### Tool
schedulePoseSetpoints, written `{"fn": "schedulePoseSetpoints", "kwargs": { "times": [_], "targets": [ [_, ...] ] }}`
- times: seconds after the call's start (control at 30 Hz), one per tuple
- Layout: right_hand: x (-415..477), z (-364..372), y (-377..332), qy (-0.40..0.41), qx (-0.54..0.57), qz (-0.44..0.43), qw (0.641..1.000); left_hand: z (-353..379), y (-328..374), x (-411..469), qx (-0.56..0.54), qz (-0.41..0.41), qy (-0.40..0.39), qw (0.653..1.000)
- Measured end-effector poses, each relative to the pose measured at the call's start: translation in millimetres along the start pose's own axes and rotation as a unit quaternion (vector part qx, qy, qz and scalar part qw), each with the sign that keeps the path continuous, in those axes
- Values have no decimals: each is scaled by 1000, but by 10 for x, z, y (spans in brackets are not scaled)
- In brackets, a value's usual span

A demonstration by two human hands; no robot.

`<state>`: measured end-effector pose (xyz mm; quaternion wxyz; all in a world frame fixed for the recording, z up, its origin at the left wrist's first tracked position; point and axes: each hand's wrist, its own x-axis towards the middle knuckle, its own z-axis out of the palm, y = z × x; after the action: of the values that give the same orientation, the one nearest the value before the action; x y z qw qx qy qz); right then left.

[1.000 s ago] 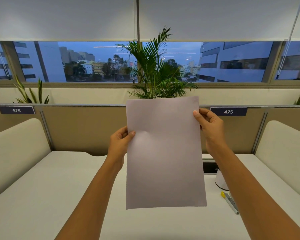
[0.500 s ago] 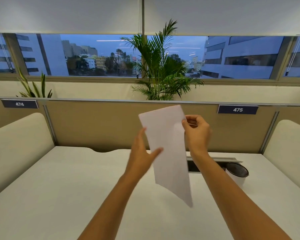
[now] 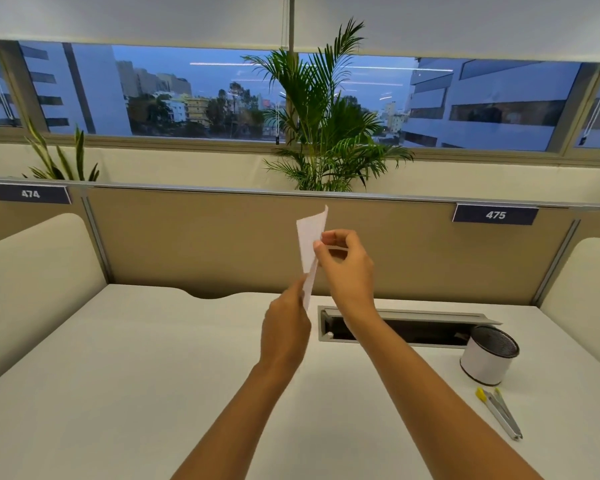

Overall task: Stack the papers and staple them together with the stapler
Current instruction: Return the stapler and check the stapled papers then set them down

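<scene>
The white papers point(image 3: 309, 240) hang upright in the air above the desk, turned nearly edge-on to me, so only a narrow strip shows. My right hand point(image 3: 345, 268) pinches them near the top edge. My left hand point(image 3: 284, 329) is lower and holds their bottom part, its back towards me. A silver stapler point(image 3: 499, 412) with yellow ends lies on the white desk point(image 3: 118, 375) at the right, well apart from both hands.
A white cylindrical pen cup point(image 3: 489, 355) with a dark mesh inside stands just behind the stapler. An open cable slot point(image 3: 402, 327) is cut into the desk's back. A tan partition point(image 3: 205, 237) and padded side panels wall in the desk.
The papers have turned from facing me flat to nearly edge-on, and both hands have closed in towards each other at the centre. My view has tilted so the stapler is in sight again.
</scene>
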<state>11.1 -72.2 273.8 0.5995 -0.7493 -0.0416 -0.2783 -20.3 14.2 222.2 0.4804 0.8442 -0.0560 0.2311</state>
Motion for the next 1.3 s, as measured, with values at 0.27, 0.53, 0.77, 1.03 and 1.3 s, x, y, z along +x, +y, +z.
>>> {"fn": "schedulePoseSetpoints", "kwargs": {
  "times": [0.27,0.53,0.77,1.03,1.3],
  "targets": [
    [-133,-101,791,-103,58,263,957,-649,-417,410,-144,-64,-18,987],
    [-464,220,1449,-241,6,331,912,-863,-1173,595,-200,-286,14,937],
    [-536,514,1742,-143,-120,328,926,-724,-1731,634,-165,-340,-2,926],
    [-586,615,1879,-75,-95,367,922,-516,-2017,304,-163,-440,-99,877],
    [-390,982,2088,-155,-49,385,909,-476,-2397,380,-162,-439,0,884]
  ]
}}
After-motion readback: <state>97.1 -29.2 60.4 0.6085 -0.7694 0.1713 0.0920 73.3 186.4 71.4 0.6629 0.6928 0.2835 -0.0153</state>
